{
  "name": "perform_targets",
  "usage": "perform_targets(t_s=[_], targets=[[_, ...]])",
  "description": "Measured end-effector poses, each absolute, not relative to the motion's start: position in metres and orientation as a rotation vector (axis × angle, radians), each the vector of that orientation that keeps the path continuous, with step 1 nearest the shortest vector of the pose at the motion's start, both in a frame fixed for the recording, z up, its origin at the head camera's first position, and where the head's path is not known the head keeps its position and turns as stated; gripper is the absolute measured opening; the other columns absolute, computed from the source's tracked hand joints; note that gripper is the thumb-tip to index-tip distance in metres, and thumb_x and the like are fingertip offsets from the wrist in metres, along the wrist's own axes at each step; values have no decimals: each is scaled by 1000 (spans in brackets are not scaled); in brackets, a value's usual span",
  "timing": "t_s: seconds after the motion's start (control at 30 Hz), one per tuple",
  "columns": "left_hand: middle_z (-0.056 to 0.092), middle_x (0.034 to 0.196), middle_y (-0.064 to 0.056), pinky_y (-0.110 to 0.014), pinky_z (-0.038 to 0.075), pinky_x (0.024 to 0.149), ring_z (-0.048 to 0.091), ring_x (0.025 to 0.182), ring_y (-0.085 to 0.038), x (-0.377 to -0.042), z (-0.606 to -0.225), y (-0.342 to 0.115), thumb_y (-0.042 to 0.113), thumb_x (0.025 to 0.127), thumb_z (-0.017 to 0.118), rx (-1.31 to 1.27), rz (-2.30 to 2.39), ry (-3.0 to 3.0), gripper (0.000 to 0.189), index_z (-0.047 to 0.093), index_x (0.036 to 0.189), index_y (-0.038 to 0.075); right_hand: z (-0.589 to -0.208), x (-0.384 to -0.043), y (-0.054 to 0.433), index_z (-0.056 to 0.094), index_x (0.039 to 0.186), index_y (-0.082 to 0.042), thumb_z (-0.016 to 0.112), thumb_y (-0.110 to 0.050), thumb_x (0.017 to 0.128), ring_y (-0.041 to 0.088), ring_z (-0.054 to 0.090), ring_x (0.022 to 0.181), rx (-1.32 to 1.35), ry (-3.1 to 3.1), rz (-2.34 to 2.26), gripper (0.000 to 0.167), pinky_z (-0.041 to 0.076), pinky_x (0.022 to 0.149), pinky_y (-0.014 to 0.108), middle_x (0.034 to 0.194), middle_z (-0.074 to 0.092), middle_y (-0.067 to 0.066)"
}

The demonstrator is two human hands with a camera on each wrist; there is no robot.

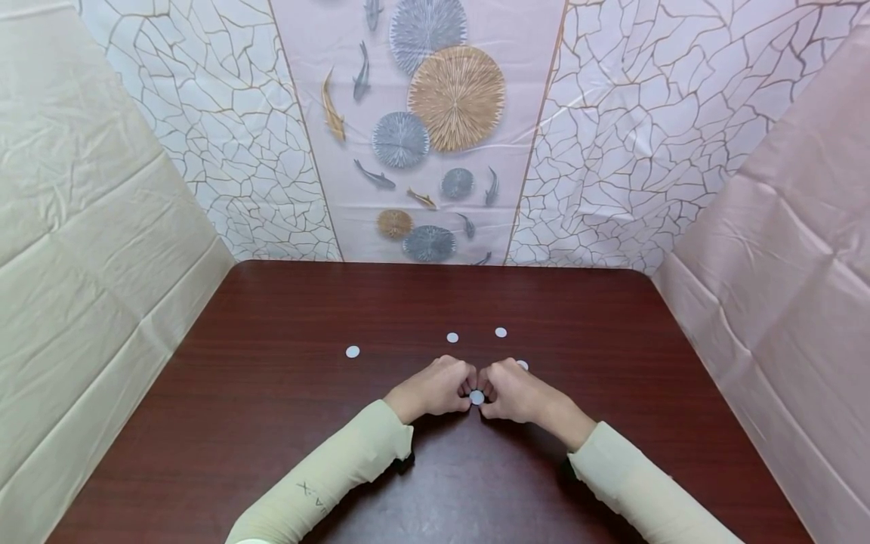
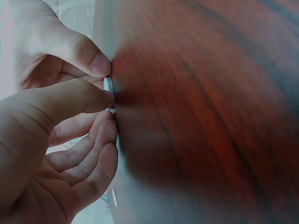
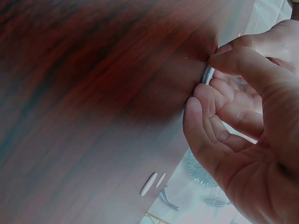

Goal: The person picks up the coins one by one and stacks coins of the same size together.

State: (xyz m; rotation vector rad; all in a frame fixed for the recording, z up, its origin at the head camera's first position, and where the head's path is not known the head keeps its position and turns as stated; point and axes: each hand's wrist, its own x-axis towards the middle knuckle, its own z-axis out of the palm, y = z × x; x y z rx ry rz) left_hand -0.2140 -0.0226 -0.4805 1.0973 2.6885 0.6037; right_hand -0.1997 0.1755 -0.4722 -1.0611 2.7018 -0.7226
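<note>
A small white round disc (image 1: 476, 397) lies on the dark wooden table between the two hands. From the left wrist view, the disc's edge (image 2: 108, 85) looks layered, like two thin discs together; I cannot tell for certain. My left hand (image 1: 440, 387) holds the disc from the left, thumb at the near side and fingers curled at the far side. From the right, my right hand (image 1: 518, 391) grips it the same way, and the knuckles of both hands meet. Fingers partly hide the disc (image 3: 208, 74) in the right wrist view.
Several more white discs lie farther back: one disc (image 1: 353, 351) at left, another disc (image 1: 452, 338) near the middle, a third disc (image 1: 501, 332) to its right. Behind the right hand, one disc (image 1: 522, 365) is partly hidden. Patterned cloth (image 1: 421, 181) hangs beyond the table (image 1: 272, 310).
</note>
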Motion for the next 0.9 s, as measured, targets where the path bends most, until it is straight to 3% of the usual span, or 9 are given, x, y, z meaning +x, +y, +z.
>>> perform_targets(t_s=[0.53,0.9], targets=[[75,93,3,-15,52,79,68,84,-2,-214,-482,-23,10,88,81,1090,604,2683,13,74,99,11,-472,-199,174,69,79,-7,81,-2,74,-5,52,61,-1057,2714,-727,14,48,56,15,70,69,3],[76,93,-1,-14,54,76,72,83,-5,-214,-482,-23,3,88,79,1091,680,2659,12,74,97,9,-473,-198,172,66,74,-6,81,-5,73,-4,45,56,-1063,2760,-690,16,42,52,15,59,53,-12]])
